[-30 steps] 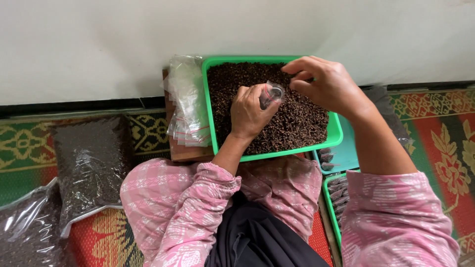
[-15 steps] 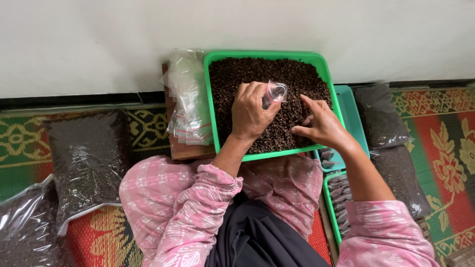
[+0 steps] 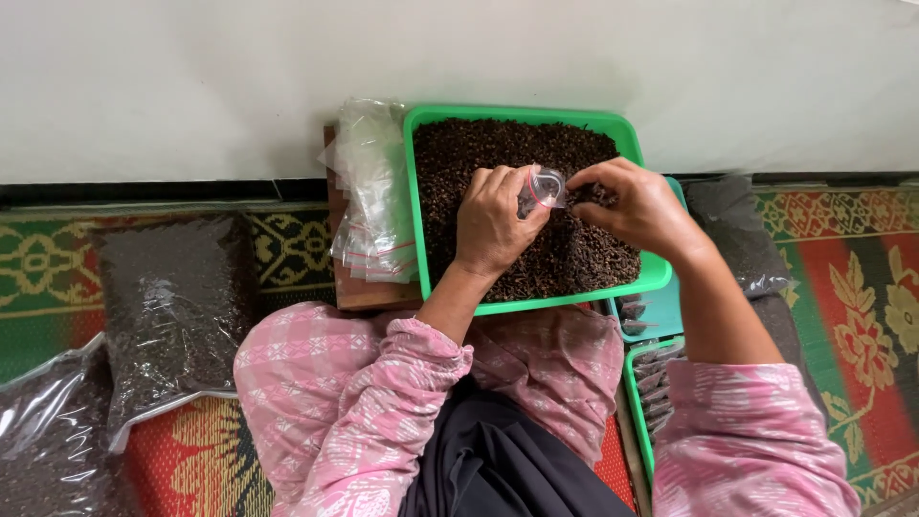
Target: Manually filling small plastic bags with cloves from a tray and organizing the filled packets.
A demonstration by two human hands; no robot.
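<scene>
Two pink sleeves (image 3: 383, 402) fill the near edge of the view, and from them both hands reach over the green tray (image 3: 651, 273). Half a second ago the right hand (image 3: 637, 206) lay low on the dark heap at the tray's near right; now it has come back up to the mouth of the small clear bag (image 3: 547, 185), fingers pinched narrow around a few dark bits, so another pinch is arriving at the opening. The left hand (image 3: 493, 220) has stayed put, closed around the bag and holding it upright above the tray's middle. That bag is tiny and transparent, with a red strip at its lip. Beyond, dark dried spice (image 3: 498, 144) fills the tray; empty clear bags (image 3: 373, 206) lie just left.
</scene>
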